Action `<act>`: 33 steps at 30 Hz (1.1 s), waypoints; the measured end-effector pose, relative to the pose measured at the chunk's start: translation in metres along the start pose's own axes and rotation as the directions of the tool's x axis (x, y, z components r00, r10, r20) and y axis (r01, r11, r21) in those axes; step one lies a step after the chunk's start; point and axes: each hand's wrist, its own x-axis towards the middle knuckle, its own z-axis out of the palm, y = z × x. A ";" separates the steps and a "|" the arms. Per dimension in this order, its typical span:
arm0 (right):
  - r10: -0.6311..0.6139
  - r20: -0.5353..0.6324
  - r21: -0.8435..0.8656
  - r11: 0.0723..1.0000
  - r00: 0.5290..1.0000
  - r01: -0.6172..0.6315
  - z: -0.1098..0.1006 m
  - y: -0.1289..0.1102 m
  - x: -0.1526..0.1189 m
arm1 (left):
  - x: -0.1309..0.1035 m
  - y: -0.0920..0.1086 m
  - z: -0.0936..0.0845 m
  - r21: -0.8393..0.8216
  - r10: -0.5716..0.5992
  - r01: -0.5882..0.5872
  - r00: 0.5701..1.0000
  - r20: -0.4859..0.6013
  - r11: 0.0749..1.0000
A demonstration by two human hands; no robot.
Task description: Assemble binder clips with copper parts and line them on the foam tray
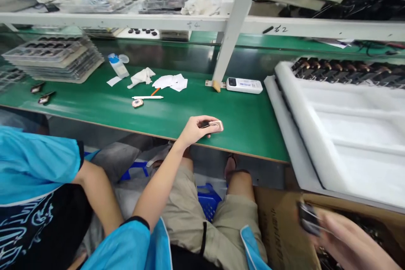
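Note:
My left hand (193, 130) is closed around a small rose-gold watch case (218, 125), held just above the front edge of the green bench. Fingers hide the darker end of the case. At the lower right, my right hand (340, 230) grips a small dark watch-like piece (308, 218) over an open cardboard box (275, 228); motion blurs its details. A similar rose-gold watch case (137, 103) lies on the bench beside a white pen-like stick (147, 97).
White foam tray (329, 135) at right, with a row of dark watches (341, 71). A white handheld device (244, 85) lies near the metal post (232, 25). Crumpled tissue (141, 76), a small bottle (118, 66) and stacked plastic trays (52, 59) stand left. A co-worker's arm (99, 194) is close on the left.

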 end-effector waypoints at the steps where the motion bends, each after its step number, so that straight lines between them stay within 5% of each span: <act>1: -0.043 0.089 0.019 0.999 0.995 0.041 0.015 -0.013 0.009 | 0.000 0.000 0.000 0.003 -0.001 0.001 1.000 0.002 1.000; 3: -0.166 0.239 0.107 0.984 0.957 0.144 0.045 -0.042 0.031 | 0.000 0.000 -0.001 0.005 -0.003 0.003 1.000 0.008 1.000; 7: -0.367 0.349 0.272 0.920 0.862 0.281 0.088 -0.089 0.087 | 0.000 0.005 0.000 -0.005 -0.004 0.004 1.000 -0.002 1.000; 14: -0.505 0.189 0.497 0.789 0.842 0.362 0.113 -0.113 0.166 | 0.002 0.008 0.000 0.011 0.012 -0.011 1.000 -0.007 1.000; 33: -0.691 0.327 0.088 0.701 0.644 0.708 0.108 -0.116 0.168 | 0.007 0.013 -0.007 0.295 -0.066 0.030 0.991 0.115 0.955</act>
